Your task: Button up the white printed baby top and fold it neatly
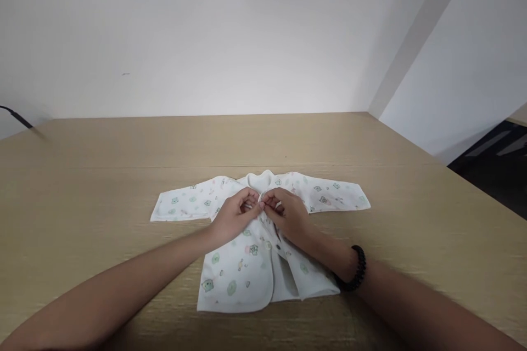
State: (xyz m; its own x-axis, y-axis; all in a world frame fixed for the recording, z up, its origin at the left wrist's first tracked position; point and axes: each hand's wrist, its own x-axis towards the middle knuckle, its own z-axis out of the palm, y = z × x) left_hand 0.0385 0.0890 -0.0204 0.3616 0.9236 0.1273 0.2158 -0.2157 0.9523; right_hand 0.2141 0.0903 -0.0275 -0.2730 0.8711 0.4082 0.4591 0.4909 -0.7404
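On table [123, 186] | left hand [234, 214], right hand [288, 214] | fingertips pinching baby shirt [247, 269] placket

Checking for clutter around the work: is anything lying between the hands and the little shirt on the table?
Nothing visible. The left hand and right hand already pinch the baby shirt at its front opening below the collar.

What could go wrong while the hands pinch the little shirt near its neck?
1. Both hands, left hand and right hand, pinch the baby shirt at one small spot near the collar; the fingers might slip off.
2. The lower front flaps lie open, so the two edges may end up lined up unevenly.
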